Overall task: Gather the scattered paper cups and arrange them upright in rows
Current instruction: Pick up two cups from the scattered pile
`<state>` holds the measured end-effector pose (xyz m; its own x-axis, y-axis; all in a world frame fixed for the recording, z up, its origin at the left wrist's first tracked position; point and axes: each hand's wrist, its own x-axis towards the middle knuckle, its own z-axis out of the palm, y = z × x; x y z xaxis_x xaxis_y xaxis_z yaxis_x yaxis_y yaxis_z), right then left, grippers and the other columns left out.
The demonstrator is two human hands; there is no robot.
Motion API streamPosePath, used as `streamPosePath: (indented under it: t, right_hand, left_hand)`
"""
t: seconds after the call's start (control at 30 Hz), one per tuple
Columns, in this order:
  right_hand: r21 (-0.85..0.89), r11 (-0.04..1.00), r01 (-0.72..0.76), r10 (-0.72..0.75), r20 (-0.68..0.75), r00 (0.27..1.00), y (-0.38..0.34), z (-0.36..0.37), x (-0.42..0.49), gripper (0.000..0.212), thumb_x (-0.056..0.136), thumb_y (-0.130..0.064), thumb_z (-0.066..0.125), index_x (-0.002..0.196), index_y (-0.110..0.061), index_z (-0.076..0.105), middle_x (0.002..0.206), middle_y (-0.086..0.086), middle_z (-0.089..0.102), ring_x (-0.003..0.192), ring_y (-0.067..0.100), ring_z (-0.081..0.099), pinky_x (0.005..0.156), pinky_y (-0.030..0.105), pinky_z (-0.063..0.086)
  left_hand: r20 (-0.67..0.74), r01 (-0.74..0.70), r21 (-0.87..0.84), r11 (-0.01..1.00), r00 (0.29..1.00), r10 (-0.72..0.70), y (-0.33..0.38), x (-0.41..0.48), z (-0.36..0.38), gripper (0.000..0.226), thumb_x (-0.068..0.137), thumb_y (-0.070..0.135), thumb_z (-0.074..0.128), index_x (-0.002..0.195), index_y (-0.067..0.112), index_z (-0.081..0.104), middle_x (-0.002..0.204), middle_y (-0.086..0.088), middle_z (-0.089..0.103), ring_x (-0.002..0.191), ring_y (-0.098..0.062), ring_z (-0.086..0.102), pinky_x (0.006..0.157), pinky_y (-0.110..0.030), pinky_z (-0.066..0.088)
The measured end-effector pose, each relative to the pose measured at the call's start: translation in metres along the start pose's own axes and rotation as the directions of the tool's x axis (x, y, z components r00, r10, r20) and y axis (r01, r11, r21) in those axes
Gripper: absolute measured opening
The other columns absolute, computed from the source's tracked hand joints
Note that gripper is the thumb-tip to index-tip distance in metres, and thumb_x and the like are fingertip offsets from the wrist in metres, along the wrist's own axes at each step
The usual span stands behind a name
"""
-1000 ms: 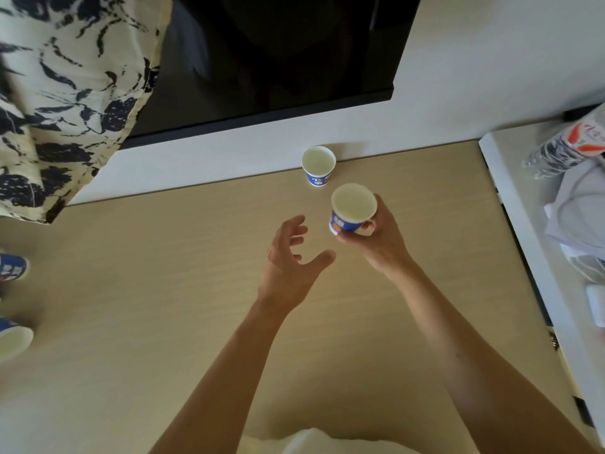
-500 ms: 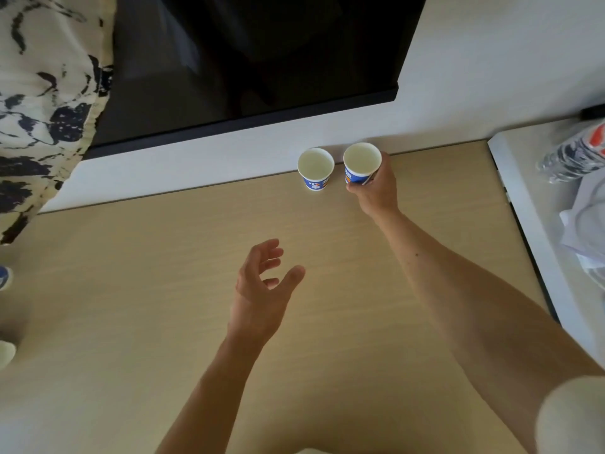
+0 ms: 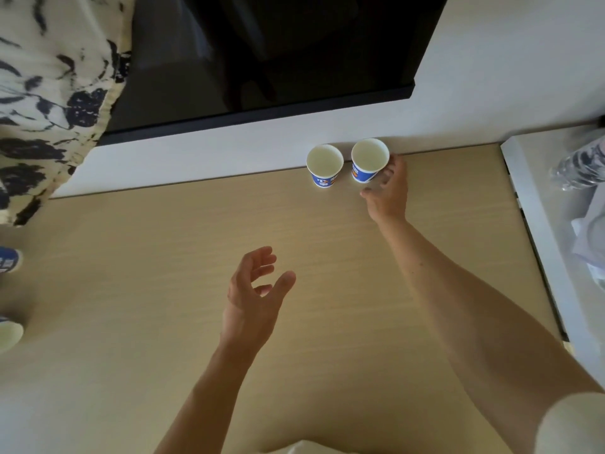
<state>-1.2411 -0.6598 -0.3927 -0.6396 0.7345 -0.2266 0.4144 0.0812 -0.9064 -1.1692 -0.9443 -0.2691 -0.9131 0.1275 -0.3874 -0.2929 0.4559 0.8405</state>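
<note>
The right hand (image 3: 388, 191) gripped the second cup (image 3: 368, 162) a moment ago; now its fingers slacken, thumb clear, the cup upright just left of them beside the first cup (image 3: 324, 167); the left hand (image 3: 252, 299) hangs open, empty; the row has begun.

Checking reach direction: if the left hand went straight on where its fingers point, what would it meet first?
Probably the left paper cup by the wall, though depth is unclear.

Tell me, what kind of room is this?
Probably a hotel room or a bedroom: a big dark television hangs on the wall above a wooden desk, with a patterned curtain beside it.
</note>
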Motion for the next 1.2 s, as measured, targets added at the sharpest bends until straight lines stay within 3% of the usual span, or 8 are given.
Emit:
streamPosePath:
  t: [0.2, 0.43, 0.63, 0.73, 0.9, 1.07, 1.13, 1.2]
  right_hand:
    - [0.117, 0.992, -0.054, 0.067, -0.105, 0.992, 0.012, -0.010, -0.105, 0.077, 0.079, 0.009, 0.067, 0.148, -0.004, 0.034, 0.140, 0.018, 0.047, 0.126, 0.028, 0.052, 0.103, 0.040, 0.048]
    - [0.197, 0.974, -0.108, 0.058, 0.246, 0.968, -0.012, 0.027, -0.237, 0.082, 0.082, 0.017, 0.066, 0.151, -0.004, 0.027, 0.141, 0.023, 0.044, 0.126, 0.033, 0.054, 0.103, 0.049, 0.050]
    - [0.078, 0.990, 0.114, -0.138, 0.519, 0.844, -0.047, 0.071, -0.319, 0.091, 0.086, -0.006, 0.076, 0.157, -0.013, 0.020, 0.149, 0.014, 0.039, 0.124, 0.023, 0.055, 0.100, 0.039, 0.051]
    - [0.056, 0.981, 0.184, -0.181, 0.599, 0.780, -0.063, 0.098, -0.351, 0.092, 0.086, -0.013, 0.078, 0.157, -0.016, 0.020, 0.149, 0.011, 0.039, 0.122, 0.021, 0.056, 0.098, 0.036, 0.052]
    - [-0.036, 0.980, 0.194, -0.114, 0.700, 0.705, -0.080, 0.154, -0.397, 0.088, 0.087, -0.011, 0.077, 0.156, -0.016, 0.022, 0.148, 0.014, 0.039, 0.120, 0.019, 0.055, 0.096, 0.032, 0.049]
    - [-0.095, 0.966, 0.239, -0.083, 0.765, 0.639, -0.097, 0.213, -0.434, 0.084, 0.087, -0.008, 0.076, 0.155, -0.012, 0.027, 0.144, 0.013, 0.042, 0.117, 0.021, 0.057, 0.093, 0.030, 0.048]
    - [-0.105, 0.965, 0.241, -0.070, 0.780, 0.621, -0.104, 0.236, -0.444, 0.082, 0.087, -0.006, 0.076, 0.154, -0.012, 0.028, 0.143, 0.012, 0.043, 0.117, 0.022, 0.058, 0.093, 0.030, 0.048]
    - [-0.108, 0.962, 0.252, -0.071, 0.789, 0.610, -0.109, 0.254, -0.451, 0.079, 0.087, -0.005, 0.075, 0.153, -0.012, 0.030, 0.142, 0.012, 0.044, 0.116, 0.023, 0.058, 0.089, 0.026, 0.047]
  left_hand:
    - [-0.067, 0.040, -0.024, 0.999, 0.997, -0.042, -0.009, -0.026, -0.025, 0.039, 0.086, 0.025, 0.078, 0.119, 0.036, 0.058, 0.117, 0.015, 0.066, 0.109, 0.002, 0.062, 0.083, -0.022, 0.055]
    - [-0.237, 0.075, -0.039, 0.996, 0.968, -0.082, -0.047, -0.070, -0.076, 0.034, 0.089, 0.022, 0.075, 0.114, 0.036, 0.058, 0.117, 0.011, 0.067, 0.110, -0.006, 0.064, 0.080, -0.020, 0.053]
    - [-0.333, 0.076, -0.008, 0.997, 0.940, -0.074, -0.077, -0.090, -0.136, 0.032, 0.091, 0.024, 0.073, 0.116, 0.035, 0.056, 0.121, 0.012, 0.065, 0.110, -0.002, 0.062, 0.085, -0.025, 0.055]
    - [-0.363, 0.053, -0.011, 0.999, 0.930, -0.054, -0.095, -0.092, -0.179, 0.032, 0.091, 0.024, 0.073, 0.117, 0.033, 0.056, 0.121, 0.011, 0.065, 0.110, -0.004, 0.062, 0.088, -0.032, 0.057]
    - [-0.385, 0.057, 0.016, 0.998, 0.922, -0.046, -0.130, -0.091, -0.249, 0.041, 0.091, 0.026, 0.073, 0.128, 0.022, 0.058, 0.122, 0.008, 0.064, 0.112, -0.008, 0.060, 0.087, -0.024, 0.051]
    - [-0.437, 0.047, 0.016, 0.999, 0.899, -0.036, -0.165, -0.076, -0.317, 0.045, 0.089, 0.021, 0.074, 0.131, 0.015, 0.057, 0.124, 0.002, 0.064, 0.112, -0.014, 0.060, 0.087, -0.029, 0.051]
    - [-0.457, 0.037, 0.075, 0.996, 0.890, 0.001, -0.180, -0.066, -0.344, 0.047, 0.089, 0.017, 0.074, 0.132, 0.011, 0.057, 0.125, -0.002, 0.063, 0.112, -0.018, 0.059, 0.093, -0.033, 0.050]
    - [-0.421, 0.031, 0.281, 0.959, 0.902, 0.095, -0.193, -0.052, -0.371, 0.053, 0.086, 0.005, 0.069, 0.135, 0.012, 0.053, 0.129, -0.004, 0.059, 0.119, -0.022, 0.053, 0.100, -0.036, 0.047]
